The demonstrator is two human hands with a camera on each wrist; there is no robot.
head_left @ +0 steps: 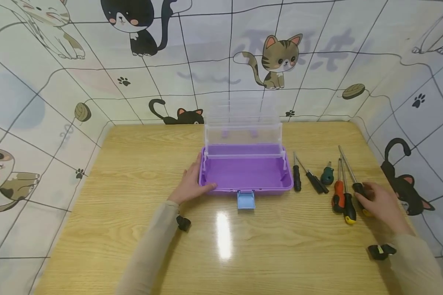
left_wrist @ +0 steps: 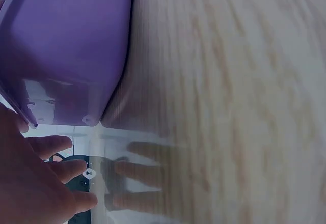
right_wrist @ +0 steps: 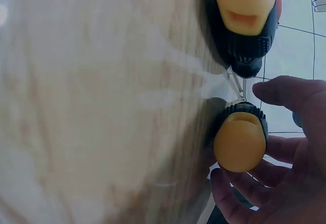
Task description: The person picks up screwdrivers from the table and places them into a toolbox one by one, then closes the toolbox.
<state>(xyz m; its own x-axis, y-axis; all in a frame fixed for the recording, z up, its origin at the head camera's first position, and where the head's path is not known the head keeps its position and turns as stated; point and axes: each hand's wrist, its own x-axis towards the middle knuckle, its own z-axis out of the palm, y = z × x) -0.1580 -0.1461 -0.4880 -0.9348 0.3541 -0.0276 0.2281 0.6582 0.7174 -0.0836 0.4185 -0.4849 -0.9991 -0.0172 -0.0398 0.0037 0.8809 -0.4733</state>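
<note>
A purple toolbox (head_left: 243, 172) with its clear lid (head_left: 243, 119) raised stands at the middle of the table. My left hand (head_left: 192, 182) rests against its left end, thumb over the front rim. In the left wrist view the other fingers (left_wrist: 69, 170) are straight and spread. On the right, my right hand (head_left: 382, 205) holds a black screwdriver (head_left: 359, 189) with a yellow handle end; the right wrist view shows fingers curled round beneath that yellow end (right_wrist: 239, 142). Close beside it lie another black-and-yellow screwdriver (head_left: 349, 207) and a red-and-black screwdriver (head_left: 338, 196).
Between toolbox and right hand lie a stubby green screwdriver (head_left: 327, 175), a slim black screwdriver (head_left: 297, 178) and black-handled tools (head_left: 315, 182). A blue latch (head_left: 246, 200) hangs at the toolbox front. Cat-patterned sheeting (head_left: 214, 61) borders the wooden table (head_left: 151, 151) at back and sides.
</note>
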